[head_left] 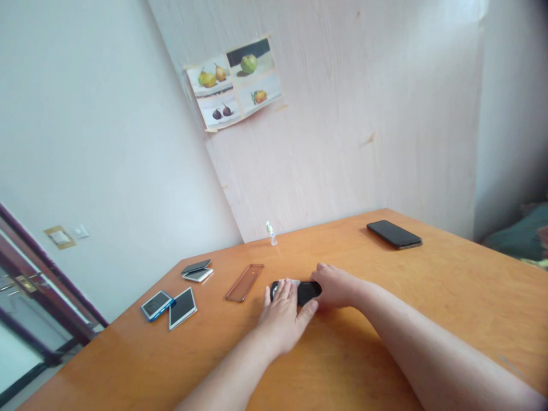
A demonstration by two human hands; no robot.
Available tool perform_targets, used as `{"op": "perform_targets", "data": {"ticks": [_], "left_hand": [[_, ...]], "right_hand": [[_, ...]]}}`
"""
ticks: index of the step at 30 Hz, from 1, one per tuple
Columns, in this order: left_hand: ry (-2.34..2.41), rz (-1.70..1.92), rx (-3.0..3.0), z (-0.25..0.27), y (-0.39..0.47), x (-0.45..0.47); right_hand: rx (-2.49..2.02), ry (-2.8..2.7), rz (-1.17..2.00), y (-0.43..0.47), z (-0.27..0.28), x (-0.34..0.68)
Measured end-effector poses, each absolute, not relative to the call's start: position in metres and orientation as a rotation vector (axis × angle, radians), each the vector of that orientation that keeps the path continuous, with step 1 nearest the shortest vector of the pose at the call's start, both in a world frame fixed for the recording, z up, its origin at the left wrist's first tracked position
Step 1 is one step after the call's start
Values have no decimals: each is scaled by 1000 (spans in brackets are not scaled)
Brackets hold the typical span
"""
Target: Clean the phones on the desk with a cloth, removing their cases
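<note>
A black phone lies on the wooden table in front of me. My left hand rests over its left part, fingers stretched out flat and thumb apart. Something pale and thin, perhaps a cloth or wipe, shows at the fingertips; I cannot make out its kind. My right hand is closed around the phone's right end. To the left of my hands lies a clear brownish phone case. Behind them a small clear spray bottle with a whitish top stands upright near the wall.
On the table's left side are a blue-edged device, a white-framed phone touching it, and a dark device leaning on a white one. A larger black phone lies at the back right. Fruit pictures hang on the wall.
</note>
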State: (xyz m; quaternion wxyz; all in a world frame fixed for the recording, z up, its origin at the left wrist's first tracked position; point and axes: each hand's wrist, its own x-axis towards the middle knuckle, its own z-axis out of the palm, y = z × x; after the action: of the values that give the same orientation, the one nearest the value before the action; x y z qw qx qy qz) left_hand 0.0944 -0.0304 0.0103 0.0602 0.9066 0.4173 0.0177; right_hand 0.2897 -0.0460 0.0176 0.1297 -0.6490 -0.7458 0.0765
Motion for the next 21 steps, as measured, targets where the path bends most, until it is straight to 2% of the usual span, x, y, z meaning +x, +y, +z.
{"op": "perform_targets", "data": {"ticks": [5,13,21], "left_hand": [[1040,47,2774,18,-38,100],[1492,-10,2639,14,-4,79],[1010,125,2759,15,-42,118]], "right_hand": [[-1894,-2168,225,-47,19,289],[-1904,-2151,297,-45,19,291],[-1858,-2106,264,-40,7,292]]}}
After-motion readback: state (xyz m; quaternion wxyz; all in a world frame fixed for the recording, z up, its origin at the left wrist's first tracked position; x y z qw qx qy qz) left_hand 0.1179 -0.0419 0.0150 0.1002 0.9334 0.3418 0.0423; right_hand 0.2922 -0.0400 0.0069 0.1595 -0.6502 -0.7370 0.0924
